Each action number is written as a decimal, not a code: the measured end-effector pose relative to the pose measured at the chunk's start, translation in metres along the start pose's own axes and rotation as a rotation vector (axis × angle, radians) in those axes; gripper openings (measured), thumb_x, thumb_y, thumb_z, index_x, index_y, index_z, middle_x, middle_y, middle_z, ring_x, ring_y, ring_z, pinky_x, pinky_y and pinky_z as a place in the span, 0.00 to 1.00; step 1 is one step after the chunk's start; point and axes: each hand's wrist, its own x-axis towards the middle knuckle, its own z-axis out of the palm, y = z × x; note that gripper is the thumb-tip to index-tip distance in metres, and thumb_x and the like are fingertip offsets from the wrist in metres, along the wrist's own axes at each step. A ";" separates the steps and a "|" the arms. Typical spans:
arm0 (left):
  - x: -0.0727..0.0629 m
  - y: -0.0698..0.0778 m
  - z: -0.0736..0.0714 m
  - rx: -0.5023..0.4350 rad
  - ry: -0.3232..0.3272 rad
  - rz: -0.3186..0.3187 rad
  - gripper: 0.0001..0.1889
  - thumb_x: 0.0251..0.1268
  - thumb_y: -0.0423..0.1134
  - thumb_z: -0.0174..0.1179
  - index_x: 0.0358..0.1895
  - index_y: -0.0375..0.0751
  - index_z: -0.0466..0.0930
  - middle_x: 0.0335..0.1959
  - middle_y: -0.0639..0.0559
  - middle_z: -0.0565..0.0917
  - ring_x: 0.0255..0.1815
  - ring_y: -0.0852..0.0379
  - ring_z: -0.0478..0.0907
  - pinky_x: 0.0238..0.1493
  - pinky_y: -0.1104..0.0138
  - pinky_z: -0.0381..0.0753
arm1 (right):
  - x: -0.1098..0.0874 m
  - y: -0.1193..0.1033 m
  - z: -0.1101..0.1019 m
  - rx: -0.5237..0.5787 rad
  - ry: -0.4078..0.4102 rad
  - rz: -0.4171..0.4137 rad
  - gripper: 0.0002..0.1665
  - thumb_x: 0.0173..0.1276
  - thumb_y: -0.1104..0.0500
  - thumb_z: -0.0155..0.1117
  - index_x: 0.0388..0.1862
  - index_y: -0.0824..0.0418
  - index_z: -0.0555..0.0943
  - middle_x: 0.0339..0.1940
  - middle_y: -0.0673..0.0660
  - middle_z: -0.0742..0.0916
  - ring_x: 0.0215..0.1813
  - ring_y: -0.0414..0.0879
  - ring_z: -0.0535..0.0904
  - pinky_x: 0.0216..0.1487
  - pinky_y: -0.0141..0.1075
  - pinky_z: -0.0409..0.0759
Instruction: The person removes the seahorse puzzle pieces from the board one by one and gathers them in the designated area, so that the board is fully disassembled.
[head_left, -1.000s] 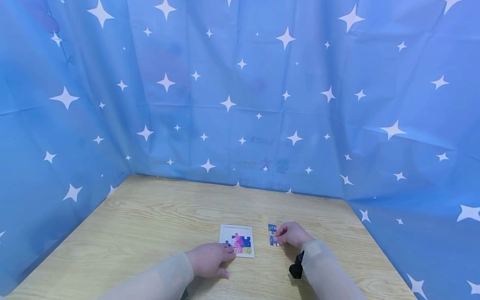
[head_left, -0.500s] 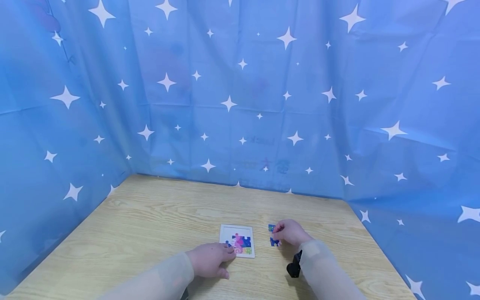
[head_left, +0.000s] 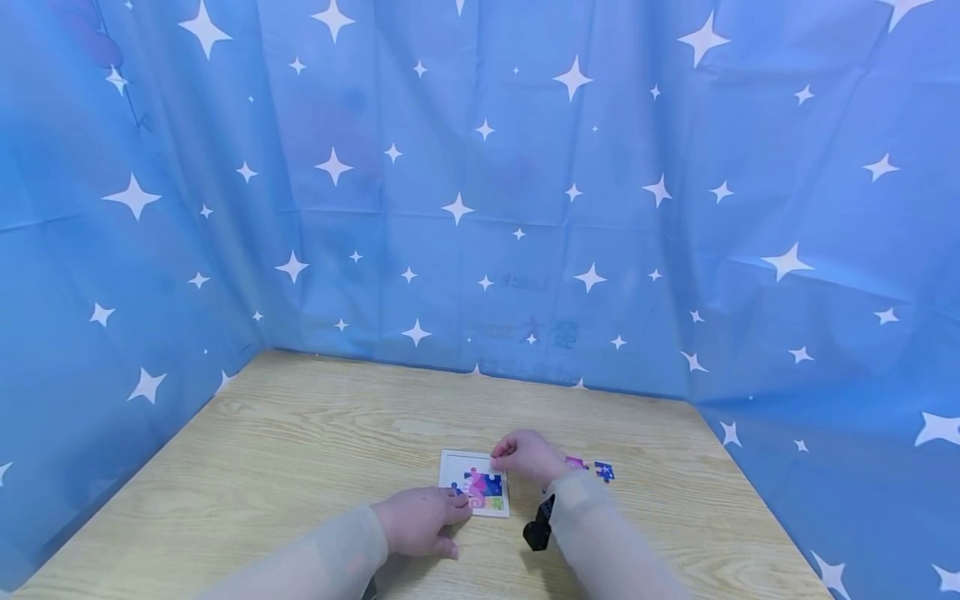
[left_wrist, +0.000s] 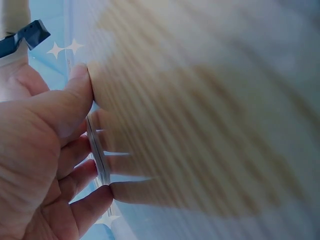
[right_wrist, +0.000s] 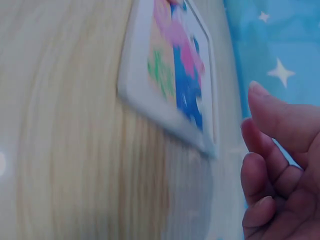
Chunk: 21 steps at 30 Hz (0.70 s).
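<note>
A white-framed jigsaw puzzle [head_left: 507,500] lies on the table, its lower part filled with pieces showing a pink seahorse [head_left: 477,483] on dark blue. My left hand [head_left: 420,515] rests over its lower left corner, fingers extended across the rim; the left wrist view shows those fingertips on the tabletop around the thin frame edge [left_wrist: 102,162]. Over the upper right side of the frame is my right hand [head_left: 528,457], thumb and fingertips drawn together in a pinch on a puzzle piece that the fingers hide. In the right wrist view, the fingers [right_wrist: 257,172] are curled beside the puzzle.
Right of the frame lie loose puzzle pieces: a blue one [head_left: 604,472] and a pink one [head_left: 576,462] partly behind the right wrist. A black wrist camera [head_left: 537,531] hangs below the right sleeve. A blue star-patterned curtain [head_left: 480,208] surrounds the wooden table [head_left: 337,425].
My right hand has moved left from the loose pieces to the frame's upper right side, uncovering the pink and blue pieces. The left hand has stayed in place.
</note>
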 end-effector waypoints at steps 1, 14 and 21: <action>0.000 0.000 0.000 0.003 0.003 0.003 0.33 0.60 0.58 0.60 0.67 0.48 0.71 0.67 0.53 0.72 0.67 0.53 0.69 0.66 0.61 0.68 | 0.001 -0.002 0.004 0.005 -0.007 -0.005 0.05 0.60 0.60 0.71 0.34 0.58 0.83 0.32 0.50 0.83 0.36 0.45 0.75 0.38 0.37 0.74; 0.000 -0.001 0.001 0.000 0.008 0.017 0.33 0.60 0.58 0.60 0.67 0.46 0.71 0.68 0.51 0.71 0.67 0.52 0.68 0.66 0.62 0.68 | 0.010 -0.004 0.032 0.028 -0.031 -0.004 0.07 0.58 0.61 0.72 0.34 0.59 0.82 0.30 0.50 0.82 0.33 0.43 0.76 0.38 0.37 0.76; 0.002 -0.004 0.003 0.009 0.023 0.032 0.33 0.60 0.58 0.61 0.66 0.45 0.72 0.67 0.50 0.72 0.66 0.52 0.69 0.66 0.62 0.68 | 0.012 -0.004 0.035 -0.010 -0.030 -0.005 0.06 0.57 0.63 0.73 0.33 0.59 0.83 0.28 0.50 0.82 0.32 0.43 0.76 0.36 0.36 0.76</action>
